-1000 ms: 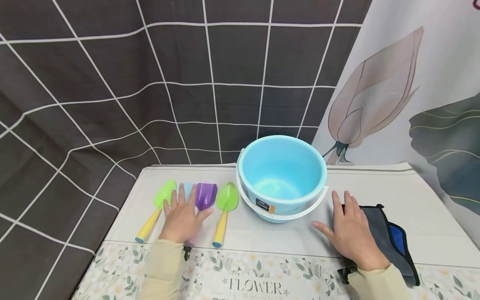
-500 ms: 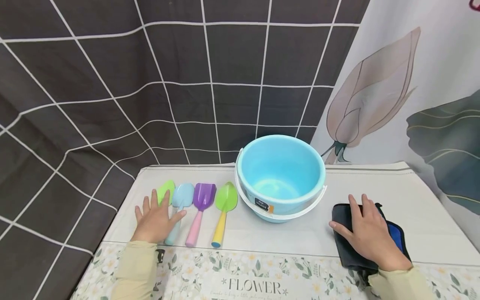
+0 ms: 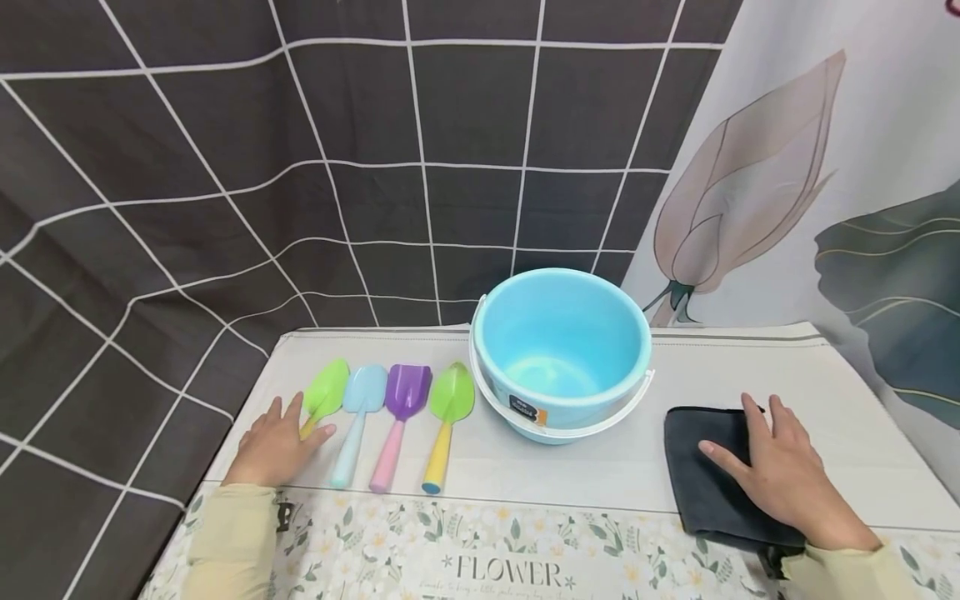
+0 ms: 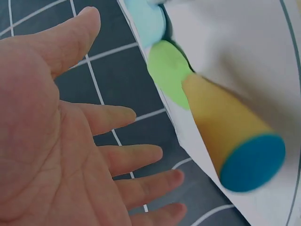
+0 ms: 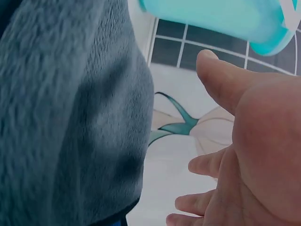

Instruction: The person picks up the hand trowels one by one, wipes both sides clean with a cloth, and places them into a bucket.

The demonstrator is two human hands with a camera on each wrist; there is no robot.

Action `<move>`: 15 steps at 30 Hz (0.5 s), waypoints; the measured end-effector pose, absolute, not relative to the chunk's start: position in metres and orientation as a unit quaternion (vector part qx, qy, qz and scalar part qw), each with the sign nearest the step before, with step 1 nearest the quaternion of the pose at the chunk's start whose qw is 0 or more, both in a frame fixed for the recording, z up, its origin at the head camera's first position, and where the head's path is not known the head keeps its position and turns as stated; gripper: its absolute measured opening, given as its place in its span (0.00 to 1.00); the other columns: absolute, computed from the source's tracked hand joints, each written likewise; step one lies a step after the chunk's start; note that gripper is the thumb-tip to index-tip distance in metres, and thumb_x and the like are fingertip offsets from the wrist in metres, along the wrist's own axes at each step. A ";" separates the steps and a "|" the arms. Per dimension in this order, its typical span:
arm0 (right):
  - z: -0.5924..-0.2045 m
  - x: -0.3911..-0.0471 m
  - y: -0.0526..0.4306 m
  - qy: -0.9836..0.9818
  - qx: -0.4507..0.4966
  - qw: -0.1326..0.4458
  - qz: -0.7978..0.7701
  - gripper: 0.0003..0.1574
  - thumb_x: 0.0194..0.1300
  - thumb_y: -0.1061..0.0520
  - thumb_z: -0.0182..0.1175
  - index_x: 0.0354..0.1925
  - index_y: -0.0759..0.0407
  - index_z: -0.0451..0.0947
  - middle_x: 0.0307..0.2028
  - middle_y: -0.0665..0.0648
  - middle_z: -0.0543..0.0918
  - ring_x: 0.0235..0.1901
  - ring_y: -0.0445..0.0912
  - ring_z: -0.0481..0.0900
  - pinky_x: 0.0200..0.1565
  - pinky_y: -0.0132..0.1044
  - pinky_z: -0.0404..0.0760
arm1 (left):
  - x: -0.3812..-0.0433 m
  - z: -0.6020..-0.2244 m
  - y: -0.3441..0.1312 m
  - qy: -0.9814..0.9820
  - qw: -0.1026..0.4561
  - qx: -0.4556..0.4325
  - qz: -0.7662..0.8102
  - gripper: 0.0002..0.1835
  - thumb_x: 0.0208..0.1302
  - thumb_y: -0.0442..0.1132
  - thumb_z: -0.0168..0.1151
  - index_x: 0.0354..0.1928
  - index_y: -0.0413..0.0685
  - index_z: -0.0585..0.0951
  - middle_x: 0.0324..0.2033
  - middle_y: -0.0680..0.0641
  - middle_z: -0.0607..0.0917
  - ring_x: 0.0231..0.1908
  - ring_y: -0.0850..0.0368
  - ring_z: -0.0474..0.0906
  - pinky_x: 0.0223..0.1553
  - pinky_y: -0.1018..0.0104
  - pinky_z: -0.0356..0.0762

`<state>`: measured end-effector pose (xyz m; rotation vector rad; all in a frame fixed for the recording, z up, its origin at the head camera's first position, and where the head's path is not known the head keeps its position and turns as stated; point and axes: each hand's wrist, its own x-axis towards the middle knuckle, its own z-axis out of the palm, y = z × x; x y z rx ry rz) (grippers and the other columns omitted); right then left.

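Note:
My left hand [image 3: 272, 448] hovers with spread fingers over the handle of the leftmost green toy trowel [image 3: 327, 387]. In the left wrist view, a gap separates the palm [image 4: 61, 146] from that trowel's yellow handle [image 4: 225, 132], which has a blue end. To its right lie a light blue shovel [image 3: 365, 390], a purple shovel [image 3: 408, 388] with a pink handle and a second green trowel [image 3: 452, 393]. My right hand [image 3: 783, 473], fingers extended, is over a folded dark grey cloth [image 3: 697, 458]. The right wrist view shows the cloth's fuzzy surface [image 5: 99, 122] beside the hand, apart from it.
A light blue bucket [image 3: 626, 367] with a white handle [image 3: 480, 375] stands at the back middle of the table. Its handle hangs down in front. A dark checked curtain [image 3: 360, 125] and a white printed curtain [image 3: 885, 125] rise behind the white and floral table cover [image 3: 570, 492].
My left hand has moved left across the tools, uncovering the light blue and purple shovels. My right hand has shifted right and slightly down over the cloth, which now lies differently, with its blue part out of sight.

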<state>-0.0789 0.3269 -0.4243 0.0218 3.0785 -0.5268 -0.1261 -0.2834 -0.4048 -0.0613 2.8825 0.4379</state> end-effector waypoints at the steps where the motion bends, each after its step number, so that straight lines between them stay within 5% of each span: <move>1: -0.425 -0.079 0.329 0.985 0.010 0.012 -0.170 0.63 0.73 0.32 0.53 0.73 0.80 0.39 0.67 0.91 0.40 0.65 0.85 0.42 0.56 0.79 0.50 | -0.127 -0.404 -0.286 0.982 0.114 -0.021 0.151 0.47 0.74 0.60 0.51 0.72 0.22 0.52 0.67 0.13 0.51 0.64 0.13 0.52 0.61 0.23 0.56; 8: -0.426 -0.078 0.346 0.982 0.022 0.042 -0.182 0.64 0.74 0.33 0.51 0.73 0.80 0.32 0.65 0.94 0.38 0.64 0.86 0.40 0.56 0.78 0.52 | -0.130 -0.406 -0.308 0.978 0.135 -0.008 0.160 0.43 0.75 0.56 0.51 0.66 0.16 0.60 0.59 0.17 0.70 0.60 0.20 0.66 0.57 0.32 0.69; 15: -0.423 -0.080 0.364 0.978 0.032 0.057 -0.198 0.65 0.75 0.34 0.50 0.72 0.81 0.27 0.63 0.96 0.40 0.64 0.85 0.40 0.57 0.79 0.50 | -0.133 -0.409 -0.324 0.974 0.155 -0.025 0.164 0.43 0.75 0.58 0.49 0.63 0.15 0.64 0.57 0.18 0.72 0.58 0.19 0.67 0.56 0.32 0.70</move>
